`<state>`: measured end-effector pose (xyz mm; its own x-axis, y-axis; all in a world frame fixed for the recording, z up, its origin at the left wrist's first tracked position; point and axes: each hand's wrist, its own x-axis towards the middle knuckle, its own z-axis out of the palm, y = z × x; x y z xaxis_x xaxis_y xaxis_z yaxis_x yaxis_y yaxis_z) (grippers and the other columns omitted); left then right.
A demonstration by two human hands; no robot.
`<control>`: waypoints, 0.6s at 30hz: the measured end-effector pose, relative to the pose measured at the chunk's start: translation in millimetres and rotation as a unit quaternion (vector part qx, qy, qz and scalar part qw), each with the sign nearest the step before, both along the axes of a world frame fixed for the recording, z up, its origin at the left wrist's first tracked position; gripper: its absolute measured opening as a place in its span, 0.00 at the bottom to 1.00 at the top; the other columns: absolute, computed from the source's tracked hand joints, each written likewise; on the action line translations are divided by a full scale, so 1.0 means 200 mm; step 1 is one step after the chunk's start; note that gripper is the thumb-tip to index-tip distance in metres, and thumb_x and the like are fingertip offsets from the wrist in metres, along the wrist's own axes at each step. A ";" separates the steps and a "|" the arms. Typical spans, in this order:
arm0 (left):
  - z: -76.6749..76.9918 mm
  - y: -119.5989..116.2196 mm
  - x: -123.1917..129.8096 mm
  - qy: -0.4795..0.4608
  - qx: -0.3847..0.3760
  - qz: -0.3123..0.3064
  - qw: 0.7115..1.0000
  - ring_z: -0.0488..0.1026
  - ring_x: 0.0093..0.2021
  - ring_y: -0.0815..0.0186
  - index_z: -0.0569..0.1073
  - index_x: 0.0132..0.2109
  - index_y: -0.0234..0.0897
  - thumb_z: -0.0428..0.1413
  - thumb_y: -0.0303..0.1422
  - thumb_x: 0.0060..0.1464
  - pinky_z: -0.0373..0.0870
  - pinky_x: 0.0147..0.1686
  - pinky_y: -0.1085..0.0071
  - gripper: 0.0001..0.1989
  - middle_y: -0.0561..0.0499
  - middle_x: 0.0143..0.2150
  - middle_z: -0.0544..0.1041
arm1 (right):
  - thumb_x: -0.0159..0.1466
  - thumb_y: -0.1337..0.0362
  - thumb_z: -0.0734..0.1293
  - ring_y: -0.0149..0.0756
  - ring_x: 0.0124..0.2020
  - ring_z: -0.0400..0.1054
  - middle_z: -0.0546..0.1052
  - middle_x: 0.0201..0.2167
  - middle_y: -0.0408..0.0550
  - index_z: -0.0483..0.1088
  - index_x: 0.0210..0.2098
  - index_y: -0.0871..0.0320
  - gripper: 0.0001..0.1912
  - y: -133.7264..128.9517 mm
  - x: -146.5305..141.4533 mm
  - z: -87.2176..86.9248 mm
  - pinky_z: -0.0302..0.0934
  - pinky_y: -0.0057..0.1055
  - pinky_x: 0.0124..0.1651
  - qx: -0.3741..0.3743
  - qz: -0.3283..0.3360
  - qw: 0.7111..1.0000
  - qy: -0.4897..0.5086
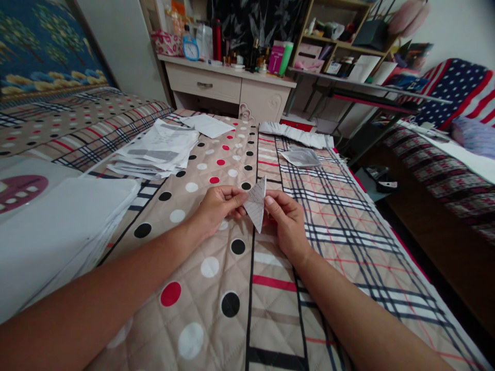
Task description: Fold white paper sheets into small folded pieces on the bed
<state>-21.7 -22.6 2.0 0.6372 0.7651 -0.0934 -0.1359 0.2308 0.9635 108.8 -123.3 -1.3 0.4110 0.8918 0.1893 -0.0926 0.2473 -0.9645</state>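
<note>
Between my two hands is a small piece of folded printed paper (pixel 256 205), diamond-shaped with pointed top and bottom. My left hand (pixel 222 206) pinches its left corner between thumb and fingers. On the opposite side, my right hand (pixel 286 219) grips the right edge, the thumb laid against it and the other fingers curled behind, partly hidden. Both hands are held just above a quilted bedspread (pixel 209 304) with dots, stripes and plaid.
Stacked printed sheets (pixel 158 147) lie at the left, with a larger white paper pile (pixel 58 221) nearer me. Beyond my hands rest a clear plastic pouch (pixel 301 157) and a long folded paper strip (pixel 296 135). A dresser (pixel 224 87) stands past the bed's far edge.
</note>
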 end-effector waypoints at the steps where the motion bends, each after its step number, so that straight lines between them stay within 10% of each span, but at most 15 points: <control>1: 0.00 0.00 0.00 0.001 0.000 0.000 1.000 0.68 0.18 0.75 0.75 0.31 0.31 0.68 0.42 0.39 0.64 0.18 0.81 0.18 0.53 0.19 0.73 | 0.62 0.57 0.69 0.26 0.22 0.61 0.71 0.25 0.40 0.76 0.37 0.55 0.09 0.00 0.00 0.00 0.56 0.24 0.24 0.000 -0.002 1.000 -0.003; 18: 0.01 -0.01 0.00 0.007 0.003 0.010 1.000 0.68 0.19 0.75 0.75 0.31 0.31 0.67 0.40 0.41 0.63 0.19 0.81 0.16 0.54 0.19 0.74 | 0.62 0.58 0.67 0.29 0.25 0.65 0.76 0.29 0.43 0.75 0.39 0.56 0.11 0.00 0.00 0.00 0.61 0.26 0.28 -0.039 -0.022 0.998 -0.052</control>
<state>-22.5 -24.0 3.0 0.6208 0.7778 -0.0981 -0.1269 0.2232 0.9665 109.6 -123.8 -0.5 0.4325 0.8868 0.1627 0.0180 0.1719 -0.9849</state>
